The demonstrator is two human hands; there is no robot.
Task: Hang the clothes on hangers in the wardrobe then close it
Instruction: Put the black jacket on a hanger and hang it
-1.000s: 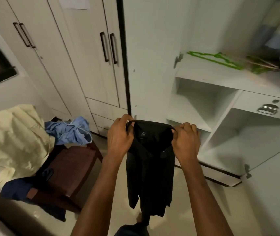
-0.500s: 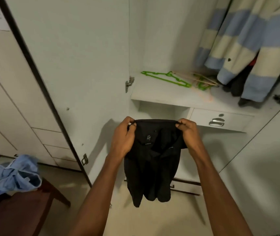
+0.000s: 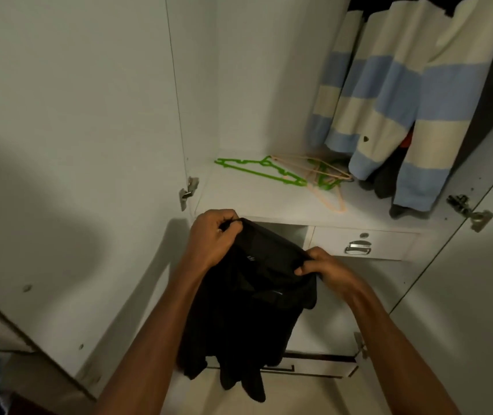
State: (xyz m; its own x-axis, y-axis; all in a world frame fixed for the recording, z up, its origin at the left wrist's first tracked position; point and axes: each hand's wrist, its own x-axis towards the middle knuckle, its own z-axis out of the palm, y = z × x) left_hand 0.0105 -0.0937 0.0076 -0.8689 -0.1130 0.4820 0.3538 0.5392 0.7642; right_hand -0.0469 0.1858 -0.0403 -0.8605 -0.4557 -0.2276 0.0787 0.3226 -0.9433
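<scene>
Head view: both hands pinch the black shirt [image 3: 248,301] at its collar; the green hanger [image 3: 257,172] lies on the shelf [image 3: 254,199] just beyond, nearer the left hand [image 3: 213,238] than the right hand [image 3: 326,266].

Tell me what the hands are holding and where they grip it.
A black garment: the left hand and right hand each pinch its top edge at opposite ends; the rest hangs down.

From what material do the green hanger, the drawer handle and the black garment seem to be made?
Green hanger: probably plastic, since it is bright, uniformly coloured and flat. Drawer handle: metal, as it looks silvery and shiny. Black garment: soft matte fabric that folds and drapes limply from both hands; the exact fibre cannot be told.
</scene>
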